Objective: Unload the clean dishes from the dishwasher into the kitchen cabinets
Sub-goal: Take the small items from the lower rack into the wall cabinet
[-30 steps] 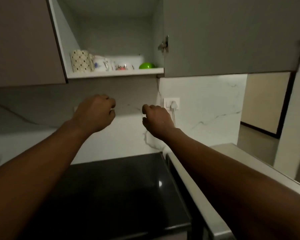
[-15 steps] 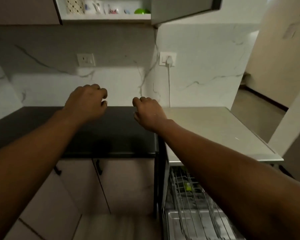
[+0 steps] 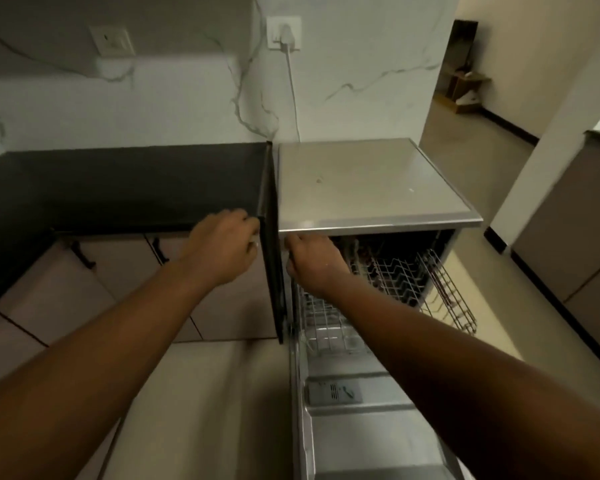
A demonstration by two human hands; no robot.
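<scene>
The dishwasher stands open at the right, its steel door folded down toward me. A white wire rack is pulled partway out and I make out no dishes in it. My right hand hovers at the rack's left front corner, just under the dishwasher's top edge, fingers curled and holding nothing. My left hand is a loose fist in front of the black counter's edge, left of the dark side panel, and holds nothing too.
A black countertop runs along the left with beige lower cabinets below it. A white cable hangs from a wall socket behind the dishwasher. A doorway and tiled floor lie to the right.
My view has dropped from the open upper cabinet to the dishwasher. Both hands have come down from shelf height to counter level, the right one over the rack.
</scene>
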